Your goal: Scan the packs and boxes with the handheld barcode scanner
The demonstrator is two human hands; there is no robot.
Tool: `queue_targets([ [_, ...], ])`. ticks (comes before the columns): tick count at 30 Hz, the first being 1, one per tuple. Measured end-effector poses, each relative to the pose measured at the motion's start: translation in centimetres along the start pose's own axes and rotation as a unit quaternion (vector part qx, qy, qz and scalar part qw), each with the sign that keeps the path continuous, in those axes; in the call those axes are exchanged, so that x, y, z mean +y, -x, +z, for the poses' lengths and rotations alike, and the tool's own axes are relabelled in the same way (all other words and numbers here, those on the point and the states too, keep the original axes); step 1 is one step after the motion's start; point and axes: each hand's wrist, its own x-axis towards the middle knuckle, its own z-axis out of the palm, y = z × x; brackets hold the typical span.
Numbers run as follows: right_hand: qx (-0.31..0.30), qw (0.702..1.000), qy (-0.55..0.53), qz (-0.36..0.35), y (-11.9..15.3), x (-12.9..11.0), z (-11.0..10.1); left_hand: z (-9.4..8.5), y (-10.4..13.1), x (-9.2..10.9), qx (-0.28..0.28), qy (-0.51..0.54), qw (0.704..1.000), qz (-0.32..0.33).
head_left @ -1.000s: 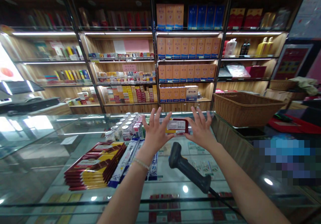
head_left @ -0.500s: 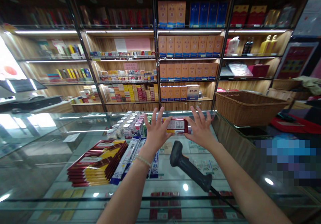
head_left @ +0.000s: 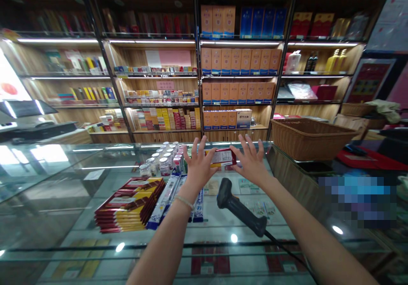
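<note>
Between my two hands, a small red-and-yellow packet (head_left: 223, 158) with a pale printed label is held by its ends above the glass counter. My left hand (head_left: 198, 166) pinches the left end with thumb and forefinger, the other fingers raised. On the right end are the thumb and forefinger of my right hand (head_left: 251, 161), its remaining fingers also up. Below them a black barcode scanner (head_left: 240, 210) lies on the glass, its cable running toward me. Left of my left forearm sit a stack of red-and-yellow chocolate bars (head_left: 129, 206) and several long blue-and-white packets (head_left: 164, 200), partly covered by that arm.
Several clear jars with white lids (head_left: 164, 166) and small boxes stand behind my left hand. A brown wicker basket (head_left: 314, 138) is at the right end of the glass counter (head_left: 117, 251). Shelves of boxed goods (head_left: 240, 61) line the back wall.
The packet has tilted slightly between my hands, which still grip both ends. The view has shifted a little; the scanner and stacked bars stay on the counter.
</note>
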Motion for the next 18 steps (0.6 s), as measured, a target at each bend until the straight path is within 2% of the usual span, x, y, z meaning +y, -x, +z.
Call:
queue_targets([
  [4,-0.032,0.999,0.011,0.021,-0.1,-0.6,-0.5,-0.1,0.0,0.0,-0.008,0.006,1.0,-0.011],
  [8,-0.05,0.997,0.008,0.066,0.5,-1.8,-2.1,0.1,0.1,-0.1,-0.009,0.02,0.999,-0.027],
  [12,-0.077,0.991,-0.006,0.113,2.2,-4.0,-4.4,0.3,0.2,-0.1,-0.015,0.025,0.999,-0.036],
  [18,-0.152,0.981,-0.058,0.102,5.6,-6.9,-6.2,0.1,0.1,0.0,-0.017,0.041,0.998,-0.034],
])
